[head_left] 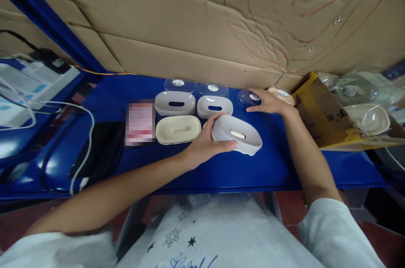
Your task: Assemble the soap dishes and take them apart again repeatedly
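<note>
My left hand (pixel 207 145) grips a pale grey-white oval soap dish (pixel 226 129), tilted, with a slot in its bottom showing a cream piece behind. My right hand (pixel 268 101) reaches over a clear plastic lid (pixel 243 98) bearing a round white sticker; thumb and fingers lie around its sides, and the palm hides its right part. Two grey-white soap dish bodies with slots, one left (pixel 175 110) and one right (pixel 215 112), stand side by side. Nearer me is a cream oval tray (pixel 177 131). Beyond my right hand sits a peach-coloured oval piece (pixel 286 96).
Two clear lids, a left one (pixel 186 86) and a right one (pixel 218 90), lie behind the dishes on the blue table (pixel 268 167). A cardboard box (pixel 319 112) with plastic-wrapped pieces stands right. Left are a pixelated pink item (pixel 141 122), a dark phone-like slab (pixel 98 148) and white cables.
</note>
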